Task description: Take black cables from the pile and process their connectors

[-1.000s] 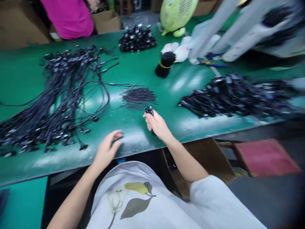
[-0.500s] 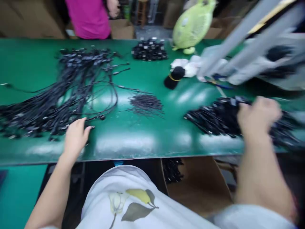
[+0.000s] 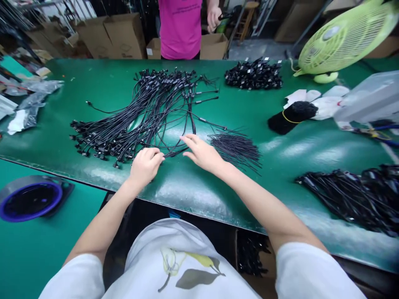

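Left hand (image 3: 146, 168) curled against glossy black cables (image 3: 156, 114), grip unclear; right hand (image 3: 202, 154) open, empty, above smooth green mat (image 3: 193, 195).

Cable harnesses (image 3: 146, 112) lie left of short wires (image 3: 235, 151) (both on the workbench (image 3: 93, 79)).

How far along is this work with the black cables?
Looks done: the compact pile of black connectors on the far side of the green bench. In hand: the left hand at the fanned black cables, the right hand open beside them. Still to go, seemingly: that fanned batch, the loose black cable heap, and the thin wire bunch.
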Demonstrator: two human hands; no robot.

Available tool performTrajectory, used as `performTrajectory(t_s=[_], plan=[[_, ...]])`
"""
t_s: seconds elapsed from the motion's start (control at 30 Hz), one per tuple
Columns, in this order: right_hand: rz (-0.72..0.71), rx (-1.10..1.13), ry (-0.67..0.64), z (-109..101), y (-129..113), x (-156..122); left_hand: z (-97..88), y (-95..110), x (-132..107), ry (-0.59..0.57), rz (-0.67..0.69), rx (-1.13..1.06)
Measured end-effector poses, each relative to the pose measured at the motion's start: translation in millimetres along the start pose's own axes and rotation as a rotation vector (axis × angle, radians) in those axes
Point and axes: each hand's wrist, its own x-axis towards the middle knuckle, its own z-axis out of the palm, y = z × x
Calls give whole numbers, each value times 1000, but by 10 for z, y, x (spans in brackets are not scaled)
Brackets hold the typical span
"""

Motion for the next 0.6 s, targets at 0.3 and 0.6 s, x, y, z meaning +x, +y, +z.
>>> performTrajectory(t_s=[0.3,0.6], plan=[[227,-106,7,33,829,1002,87,-169,-223,-137,-99,-143],[373,-162,272,-398,1050,1445,191,-330,13,-190,-178,-125]])
